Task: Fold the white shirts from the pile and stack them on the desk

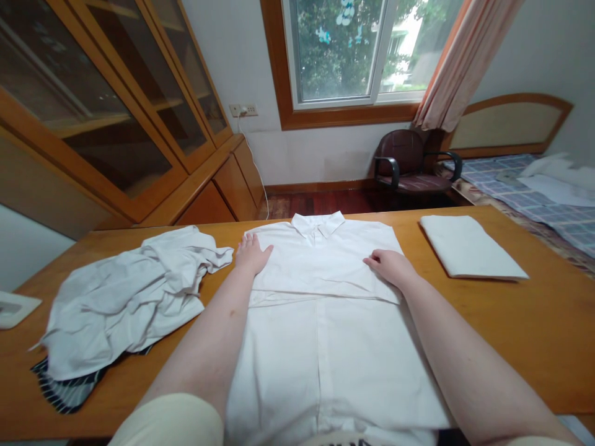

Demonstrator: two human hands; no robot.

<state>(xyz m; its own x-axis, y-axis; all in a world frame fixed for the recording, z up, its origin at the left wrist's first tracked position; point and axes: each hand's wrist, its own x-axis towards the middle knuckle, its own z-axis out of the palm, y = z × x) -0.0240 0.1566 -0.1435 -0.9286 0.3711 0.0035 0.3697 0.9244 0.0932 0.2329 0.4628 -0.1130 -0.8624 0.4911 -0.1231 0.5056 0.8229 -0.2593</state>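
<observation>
A white collared shirt [325, 322] lies flat on the wooden table [534, 322], collar away from me, its sleeves folded across the chest. My left hand [251, 253] rests flat on the shirt's left shoulder, fingers stretched out. My right hand [388, 265] lies on the right side of the folded part, fingers curled a little and pressing the cloth. Neither hand holds anything.
A crumpled heap of white clothes [125, 297] sits to the left over a striped garment [69, 387]. A folded white garment [469, 254] lies at the right. A white object [13, 306] is at the far left edge. Behind are a chair [409, 164], a cabinet [116, 111] and a bed [534, 186].
</observation>
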